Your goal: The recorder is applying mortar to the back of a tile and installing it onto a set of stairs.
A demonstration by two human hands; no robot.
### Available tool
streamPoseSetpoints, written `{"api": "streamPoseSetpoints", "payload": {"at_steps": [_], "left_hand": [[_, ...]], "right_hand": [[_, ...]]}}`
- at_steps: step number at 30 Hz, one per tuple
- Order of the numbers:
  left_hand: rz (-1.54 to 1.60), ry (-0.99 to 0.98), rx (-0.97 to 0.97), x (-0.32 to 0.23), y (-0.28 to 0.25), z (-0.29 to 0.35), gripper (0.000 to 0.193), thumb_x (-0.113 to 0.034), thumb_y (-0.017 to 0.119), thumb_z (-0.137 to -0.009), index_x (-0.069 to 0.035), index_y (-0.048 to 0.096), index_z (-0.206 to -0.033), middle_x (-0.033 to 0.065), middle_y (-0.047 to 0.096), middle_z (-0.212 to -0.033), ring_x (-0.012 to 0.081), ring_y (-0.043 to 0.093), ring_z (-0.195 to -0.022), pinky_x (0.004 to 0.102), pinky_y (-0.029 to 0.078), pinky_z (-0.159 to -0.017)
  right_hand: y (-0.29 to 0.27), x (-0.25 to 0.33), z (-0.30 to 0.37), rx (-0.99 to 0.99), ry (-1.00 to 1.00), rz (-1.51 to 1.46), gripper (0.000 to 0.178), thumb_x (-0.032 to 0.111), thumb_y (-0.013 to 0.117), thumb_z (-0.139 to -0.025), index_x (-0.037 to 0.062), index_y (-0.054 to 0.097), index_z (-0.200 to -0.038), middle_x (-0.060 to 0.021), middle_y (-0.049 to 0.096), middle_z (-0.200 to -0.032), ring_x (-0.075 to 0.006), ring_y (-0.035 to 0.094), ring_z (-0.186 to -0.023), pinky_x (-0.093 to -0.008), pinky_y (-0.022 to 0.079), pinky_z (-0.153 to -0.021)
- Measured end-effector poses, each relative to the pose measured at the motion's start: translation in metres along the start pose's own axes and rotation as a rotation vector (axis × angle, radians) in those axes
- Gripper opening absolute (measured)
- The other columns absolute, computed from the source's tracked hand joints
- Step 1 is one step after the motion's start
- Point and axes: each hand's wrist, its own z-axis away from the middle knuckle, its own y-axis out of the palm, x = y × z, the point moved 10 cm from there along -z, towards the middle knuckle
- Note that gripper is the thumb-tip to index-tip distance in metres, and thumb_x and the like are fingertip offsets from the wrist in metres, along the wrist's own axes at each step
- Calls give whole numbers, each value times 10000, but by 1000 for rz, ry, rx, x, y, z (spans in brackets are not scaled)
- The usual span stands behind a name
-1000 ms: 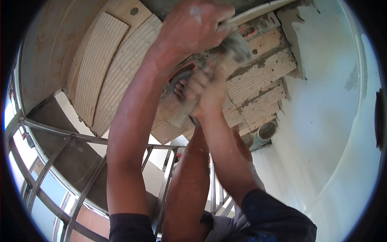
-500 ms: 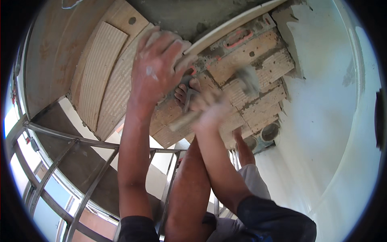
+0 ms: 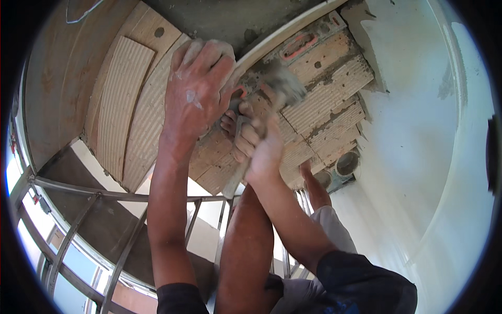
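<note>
**Hammer raised against exposed brickwork beside a pale conduit**

The left hand (image 3: 196, 91) closes its grip around something small at the wall, probably a chisel, though the fingers hide it, so the contents cannot be told for certain. It presses just beside a curved pale plastic conduit (image 3: 282, 36) that runs under the grey ceiling. The right hand (image 3: 261, 149) holds the wooden handle of a blurred grey-headed hammer (image 3: 280, 86), the head near the left knuckles. The work lies on a patch of grooved red hollow bricks with grey mortar (image 3: 324, 99), bounded on its right edge by white plaster (image 3: 418, 131). Likely hazards: a glancing blow may strike the left fingers or crack the conduit; loosened fragments may fall toward the face; overhead reach beside the grey metal railing (image 3: 104, 196) may upset balance.
</note>
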Motion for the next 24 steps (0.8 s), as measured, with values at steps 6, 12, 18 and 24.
{"api": "streamPoseSetpoints", "payload": {"at_steps": [6,12,18,24], "left_hand": [[5,-6,0,0,1,-3,292,-83,766,-718,-70,626,-975,75,608,-1066,322,587,-1004,475,430,-961],[-3,-16,20,0,-8,-7,276,-93,751,-742,-67,631,-989,88,610,-1069,329,582,-1013,474,418,-987],[40,-56,114,1,4,-11,208,-85,722,-799,-33,633,-979,125,626,-1071,346,580,-1047,513,373,-1036],[17,-37,176,-3,13,-15,227,-102,716,-799,-33,608,-987,140,612,-1074,366,566,-1053,532,355,-1056]], "right_hand": [[26,-8,-2,-10,133,140,412,566,372,-1066,191,473,-927,82,331,-627,-89,321,-463,-299,318,-420],[-7,16,18,-139,-122,-122,418,558,333,-1078,187,426,-913,62,356,-658,-109,321,-482,-317,322,-448],[19,2,-8,-203,74,102,412,570,373,-1065,183,512,-1037,6,459,-739,-171,389,-495,-393,378,-470],[40,26,18,-261,-100,-311,433,555,341,-1079,156,496,-1017,18,432,-702,-147,391,-528,-341,371,-513]]}}
